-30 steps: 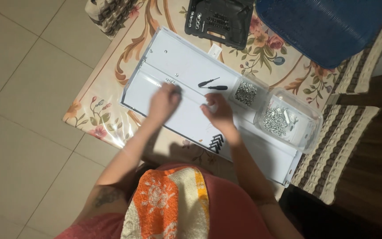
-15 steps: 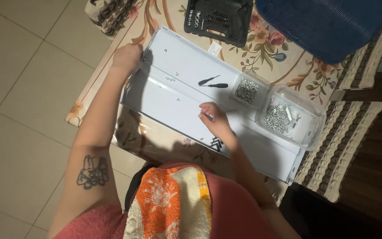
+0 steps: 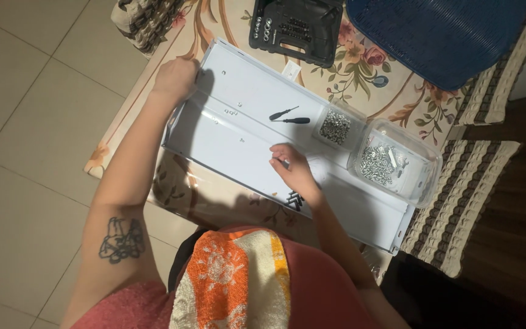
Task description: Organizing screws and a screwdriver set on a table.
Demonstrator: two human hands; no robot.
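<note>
A long white metal panel (image 3: 248, 85) lies on a floral tablecloth. My left hand (image 3: 175, 79) grips the panel's far left end at its corner. My right hand (image 3: 290, 167) rests on the middle of the panel with its fingers curled, and something small seems pinched in them, though I cannot make it out. Two small black screwdrivers (image 3: 290, 117) lie on the panel just beyond my right hand. A few tiny screws (image 3: 231, 112) sit loose on the panel near its fold.
Two clear plastic tubs of silver screws (image 3: 336, 127) (image 3: 380, 163) stand on the panel's right part. Black angle brackets (image 3: 294, 198) lie by my right wrist. A black bit-set case (image 3: 293, 27) and a blue lid (image 3: 439, 33) are farther back. Striped cushions (image 3: 458, 201) are at right.
My left hand moved from the middle of the panel out to its far left end and took hold of the corner. My right hand stayed near the middle.
</note>
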